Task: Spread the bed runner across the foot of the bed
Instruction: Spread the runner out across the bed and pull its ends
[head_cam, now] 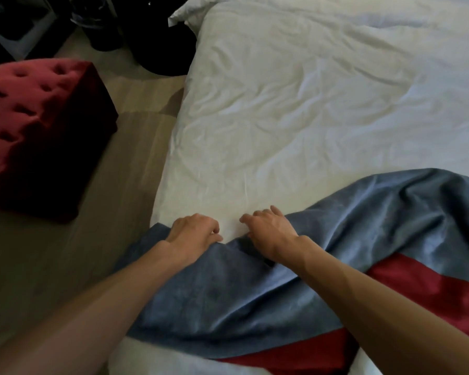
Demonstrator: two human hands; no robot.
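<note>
matt blue-and-red cloth runner [255, 299]; creased white cotton duvet [295, 104]; tufted velvet ottoman [38, 125].

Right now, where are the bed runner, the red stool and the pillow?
bed runner [228, 301], head view, on its blue middle.
red stool [38, 104], head view, on its buttoned top.
pillow [192, 9], head view, on its corner.
</note>
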